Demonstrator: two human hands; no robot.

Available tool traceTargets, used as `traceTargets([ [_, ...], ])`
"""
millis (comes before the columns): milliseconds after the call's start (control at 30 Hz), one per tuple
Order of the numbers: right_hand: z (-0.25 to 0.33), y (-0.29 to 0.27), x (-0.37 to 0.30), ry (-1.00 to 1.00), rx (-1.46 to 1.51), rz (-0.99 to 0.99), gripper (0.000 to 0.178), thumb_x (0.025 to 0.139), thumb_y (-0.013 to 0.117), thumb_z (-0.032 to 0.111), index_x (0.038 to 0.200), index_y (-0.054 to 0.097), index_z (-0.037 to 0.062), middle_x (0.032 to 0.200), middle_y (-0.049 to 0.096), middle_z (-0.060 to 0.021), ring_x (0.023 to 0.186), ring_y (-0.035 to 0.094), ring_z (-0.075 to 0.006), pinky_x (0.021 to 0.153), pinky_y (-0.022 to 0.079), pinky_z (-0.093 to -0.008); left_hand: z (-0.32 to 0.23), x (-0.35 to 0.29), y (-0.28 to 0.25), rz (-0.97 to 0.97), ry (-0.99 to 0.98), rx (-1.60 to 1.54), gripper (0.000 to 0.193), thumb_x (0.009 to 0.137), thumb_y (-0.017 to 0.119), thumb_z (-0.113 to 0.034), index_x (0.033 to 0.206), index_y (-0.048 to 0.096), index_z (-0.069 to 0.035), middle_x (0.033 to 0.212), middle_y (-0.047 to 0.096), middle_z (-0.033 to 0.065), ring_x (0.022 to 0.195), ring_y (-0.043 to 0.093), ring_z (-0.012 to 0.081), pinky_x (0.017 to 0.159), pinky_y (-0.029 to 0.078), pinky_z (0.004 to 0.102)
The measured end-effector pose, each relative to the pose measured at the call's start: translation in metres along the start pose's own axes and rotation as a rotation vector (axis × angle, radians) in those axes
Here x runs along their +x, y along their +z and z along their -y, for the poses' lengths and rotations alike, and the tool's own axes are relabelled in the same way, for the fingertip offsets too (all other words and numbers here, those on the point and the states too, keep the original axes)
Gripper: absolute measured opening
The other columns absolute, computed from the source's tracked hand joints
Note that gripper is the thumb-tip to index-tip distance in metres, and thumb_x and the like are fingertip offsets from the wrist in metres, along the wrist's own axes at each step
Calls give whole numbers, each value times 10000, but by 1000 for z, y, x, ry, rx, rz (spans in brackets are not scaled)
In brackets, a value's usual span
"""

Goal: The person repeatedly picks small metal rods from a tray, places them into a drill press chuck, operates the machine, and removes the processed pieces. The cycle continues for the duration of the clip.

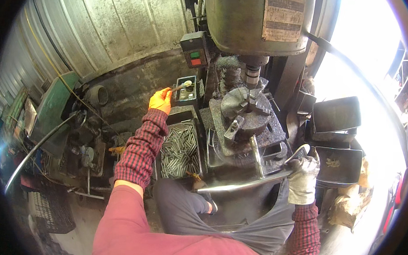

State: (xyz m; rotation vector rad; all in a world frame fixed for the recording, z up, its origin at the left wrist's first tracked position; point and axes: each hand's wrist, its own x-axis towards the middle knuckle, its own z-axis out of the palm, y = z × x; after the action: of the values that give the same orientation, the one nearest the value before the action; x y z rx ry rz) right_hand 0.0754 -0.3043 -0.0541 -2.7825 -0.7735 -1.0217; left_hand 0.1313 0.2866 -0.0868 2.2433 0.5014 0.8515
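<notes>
My left hand (160, 101), in an orange glove, is closed on a short brown-handled brush (180, 86) with a pale tip. The tip is above a small open box (178, 95) with wet-looking contents. My right hand (303, 179), in a grey-white glove, wraps around the end of a long shiny metal lever (238, 185). Ahead of my knees stands a drill press (254, 22), its spindle (251, 76) over a round jawed chuck (237, 104). Below my left wrist, a metal bin (155, 170) holds many short steel pins (180, 151).
A control box (196, 50) with green and red buttons hangs beside the drill head. Dark metal trays (337, 114) stack on the right, near a crumpled bag (349, 209). A bent metal pipe (34, 148) and a black crate (50, 212) are at the left.
</notes>
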Motion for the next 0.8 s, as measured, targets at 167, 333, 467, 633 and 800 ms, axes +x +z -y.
traceTargets([
  [167, 4, -3, 4, 39, 96, 40, 205, 677, 835, 260, 760, 706, 123, 810, 618, -113, 992, 617, -345, 1107, 421, -568, -37, -6, -10, 88, 140, 267, 290, 986, 658, -247, 1160, 728, -25, 1044, 746, 179, 974, 728, 309, 860, 553, 383],
  [333, 5, -5, 5, 7, 72, 14, 245, 647, 853, 252, 785, 685, 140, 810, 605, -103, 969, 615, -337, 1118, 416, -572, -48, 2, -9, 129, 64, 340, 307, 967, 664, -276, 1133, 734, -27, 1073, 744, 189, 992, 726, 329, 864, 556, 407],
  [467, 3, -5, 4, 28, 8, -20, 207, 675, 821, 252, 774, 672, 148, 794, 598, -96, 932, 612, -330, 1111, 422, -574, -41, 3, -19, 25, 72, 251, 292, 980, 661, -258, 1116, 734, -10, 1021, 761, 174, 967, 737, 280, 845, 557, 376],
  [633, 4, -6, 5, 2, 51, -3, 169, 687, 799, 223, 793, 691, 148, 801, 602, -90, 923, 609, -331, 1113, 413, -577, -51, -12, -25, 153, 60, 293, 282, 968, 642, -280, 1090, 749, -49, 1003, 737, 204, 979, 715, 366, 851, 556, 439],
  [800, 5, -9, 5, 9, 104, 30, 152, 719, 776, 216, 809, 686, 133, 825, 611, -102, 982, 605, -353, 1108, 409, -577, -65, -19, -38, 187, 114, 406, 273, 960, 636, -280, 1063, 760, -59, 1011, 731, 207, 986, 694, 396, 865, 546, 467],
])
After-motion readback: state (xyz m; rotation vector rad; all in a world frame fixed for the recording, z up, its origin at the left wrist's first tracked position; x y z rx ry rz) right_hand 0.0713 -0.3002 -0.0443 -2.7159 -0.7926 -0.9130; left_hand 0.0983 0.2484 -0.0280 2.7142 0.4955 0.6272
